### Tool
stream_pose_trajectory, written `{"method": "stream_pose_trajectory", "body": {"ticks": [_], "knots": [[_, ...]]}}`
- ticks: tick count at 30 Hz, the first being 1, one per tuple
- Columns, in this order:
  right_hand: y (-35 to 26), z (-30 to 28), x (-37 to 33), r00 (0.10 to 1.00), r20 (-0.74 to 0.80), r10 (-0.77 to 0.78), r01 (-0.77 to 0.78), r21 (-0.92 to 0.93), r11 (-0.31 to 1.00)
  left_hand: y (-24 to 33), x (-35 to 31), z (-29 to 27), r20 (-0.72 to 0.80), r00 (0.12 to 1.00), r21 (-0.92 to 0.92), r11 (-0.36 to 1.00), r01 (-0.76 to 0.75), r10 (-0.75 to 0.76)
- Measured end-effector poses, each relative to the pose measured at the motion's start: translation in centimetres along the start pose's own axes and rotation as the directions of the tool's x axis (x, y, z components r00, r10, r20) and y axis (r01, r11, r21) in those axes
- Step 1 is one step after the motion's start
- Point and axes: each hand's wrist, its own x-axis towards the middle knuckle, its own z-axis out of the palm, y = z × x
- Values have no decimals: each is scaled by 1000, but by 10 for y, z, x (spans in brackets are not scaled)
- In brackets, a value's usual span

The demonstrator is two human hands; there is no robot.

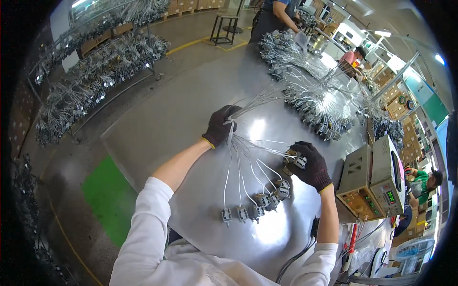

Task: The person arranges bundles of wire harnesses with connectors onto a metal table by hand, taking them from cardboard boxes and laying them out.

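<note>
My left hand point(222, 126), in a dark knit glove, is closed around the middle of a bundle of white wires point(260, 97). From that grip the wires fan out over the metal tabletop point(191, 119), and small metal-cased parts point(258, 210) hang on their near ends, several of them lying in a curved row. My right hand point(311, 167), gloved alike, grips one or more of these wired metal parts point(299, 161) at the right end of the row. How many it holds is partly hidden by the fingers.
A large heap of similar wired parts point(310, 95) covers the table's far right. Two boxy instruments with lit displays point(372, 183) stand right of my right hand. Racks point(102, 83) hung with more wired parts stand at the left. A person point(276, 19) works at the far edge; a stool point(224, 28) stands behind.
</note>
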Motion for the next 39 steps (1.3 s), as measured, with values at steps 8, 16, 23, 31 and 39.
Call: {"method": "stream_pose_trajectory", "body": {"ticks": [8, 16, 23, 31, 39], "knots": [[-47, -25, -9, 994, 5, 110, -110, -24, 994, -11, 2, 4, 53, 999, -246, 969, 27, -14], [-12, -30, 28, 992, -127, -23, 5, -142, 990, -5, 1, 10, 36, 994, -409, 905, 113, -108], [7, -7, 26, 977, -190, -92, 64, -150, 987, -16, 0, 9, 22, 986, -426, 891, 158, -164], [-18, 26, -5, 918, -196, 345, -350, 6, 937, -3, -1, -2, -15, 991, -234, 964, 122, -129], [8, 23, -13, 723, 355, 593, -690, 426, 585, -1, -4, 2, -47, 998, -128, 991, 27, -34]]}}
